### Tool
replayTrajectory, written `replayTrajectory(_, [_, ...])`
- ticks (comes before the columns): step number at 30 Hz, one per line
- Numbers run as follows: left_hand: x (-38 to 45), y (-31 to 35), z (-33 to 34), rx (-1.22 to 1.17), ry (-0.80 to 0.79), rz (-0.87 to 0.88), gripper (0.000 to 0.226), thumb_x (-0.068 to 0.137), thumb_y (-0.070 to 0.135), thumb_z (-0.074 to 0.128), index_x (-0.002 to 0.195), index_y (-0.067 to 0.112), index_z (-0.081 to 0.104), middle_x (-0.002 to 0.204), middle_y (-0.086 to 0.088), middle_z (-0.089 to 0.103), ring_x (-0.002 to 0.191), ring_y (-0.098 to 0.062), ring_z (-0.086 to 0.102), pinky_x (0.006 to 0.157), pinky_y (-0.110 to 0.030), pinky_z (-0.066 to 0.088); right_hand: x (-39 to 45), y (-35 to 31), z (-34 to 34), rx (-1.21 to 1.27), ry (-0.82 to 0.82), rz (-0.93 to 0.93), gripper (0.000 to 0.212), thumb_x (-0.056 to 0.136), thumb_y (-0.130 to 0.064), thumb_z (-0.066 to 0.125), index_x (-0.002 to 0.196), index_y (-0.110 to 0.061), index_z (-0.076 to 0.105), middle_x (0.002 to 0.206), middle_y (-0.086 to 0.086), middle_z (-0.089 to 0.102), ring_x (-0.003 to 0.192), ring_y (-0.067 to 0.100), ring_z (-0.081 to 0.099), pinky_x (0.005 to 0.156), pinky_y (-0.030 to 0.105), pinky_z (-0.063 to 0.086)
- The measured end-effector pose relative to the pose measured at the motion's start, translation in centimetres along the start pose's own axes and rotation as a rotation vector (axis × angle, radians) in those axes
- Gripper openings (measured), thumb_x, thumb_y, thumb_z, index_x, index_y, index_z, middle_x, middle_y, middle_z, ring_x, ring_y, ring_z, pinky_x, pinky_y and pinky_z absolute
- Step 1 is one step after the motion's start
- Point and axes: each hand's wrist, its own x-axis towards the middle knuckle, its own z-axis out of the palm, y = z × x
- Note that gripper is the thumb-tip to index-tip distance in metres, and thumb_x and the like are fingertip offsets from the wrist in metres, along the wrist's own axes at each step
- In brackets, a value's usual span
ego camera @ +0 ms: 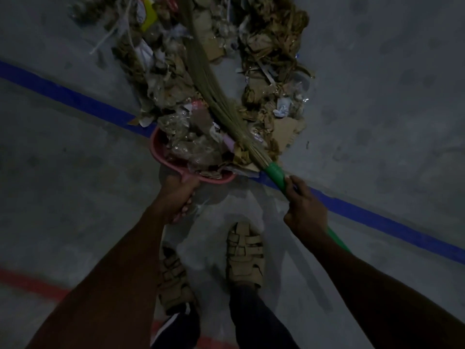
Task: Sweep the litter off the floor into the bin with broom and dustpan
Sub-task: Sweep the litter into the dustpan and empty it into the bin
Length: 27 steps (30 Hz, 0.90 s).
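Mid-sweep, loading stage. My left hand [180, 197] clenched round handle of pink plastic dustpan [161, 153], pan mouth against heap on grey concrete floor [75, 185], already stuffed with plastic wrap and paper. My right hand [303, 206] grasping green handle of straw-bristled grass broom [214, 96], bristles lying across pile of cardboard scraps and wrappers [266, 71]. Pan looks full, so next probably lift it level and carry to bin. Bin not in view. Loads of litter left beyond blue floor line [63, 93].

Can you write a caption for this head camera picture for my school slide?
Left hand holds a pink dustpan full of litter while right hand grips the green-handled broom.
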Motion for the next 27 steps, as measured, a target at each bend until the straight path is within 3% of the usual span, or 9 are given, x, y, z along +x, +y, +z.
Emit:
replayTrajectory(3, [-1.6,0.9,0.4,-0.019,0.017,-0.001,0.037,0.097,0.027,0.058,0.067,0.008,0.048,0.049,-0.005,0.039,0.03,-0.013,0.033,0.035,-0.017,0.027,-0.8,-0.4,-0.9,0.1,0.047,0.102,0.075,0.068,-0.003,0.066,0.141,-0.015,0.054,0.141,0.006,0.054,0.091,0.036,0.065,0.057,0.029,0.045])
replayTrajectory(11, [-8.5,4.9,-1.0,-0.089,-0.029,0.065,0.04,0.096,0.04,0.056,0.069,0.01,0.051,0.055,-0.009,0.045,0.036,-0.017,0.039,0.042,-0.021,0.034,-5.1,-3.8,-8.0,0.239,0.205,0.205,0.074,0.063,0.0,0.066,0.136,-0.013,0.06,0.135,0.003,0.061,0.095,0.035,0.065,0.063,0.031,0.047])
replayTrajectory(16, [-15.7,7.9,-6.4,-0.046,-0.043,0.117,0.044,0.099,0.037,0.053,0.065,0.009,0.048,0.051,-0.009,0.043,0.034,-0.017,0.038,0.038,-0.02,0.032,-9.1,-7.6,-15.4,0.29,0.248,0.21,0.072,0.062,-0.006,0.06,0.134,-0.014,0.062,0.132,0.001,0.063,0.095,0.033,0.066,0.068,0.032,0.052])
replayTrajectory(21, [-25.3,10.5,-14.1,-0.031,0.017,0.157,0.035,0.1,0.036,0.055,0.08,0.007,0.057,0.056,-0.011,0.045,0.033,-0.016,0.038,0.039,-0.019,0.031,-14.3,-13.9,-24.9,0.334,0.234,0.184,0.074,0.06,-0.013,0.055,0.134,-0.013,0.062,0.13,0.004,0.065,0.097,0.033,0.065,0.072,0.032,0.051])
replayTrajectory(27, [-39.6,9.9,-22.3,-0.09,0.049,0.16,0.033,0.094,0.037,0.057,0.072,0.012,0.053,0.054,-0.01,0.043,0.039,-0.016,0.038,0.047,-0.023,0.029,-23.4,-22.3,-35.2,0.315,0.172,0.137,0.076,0.059,-0.02,0.055,0.135,-0.018,0.061,0.131,0.002,0.064,0.103,0.029,0.063,0.074,0.034,0.054])
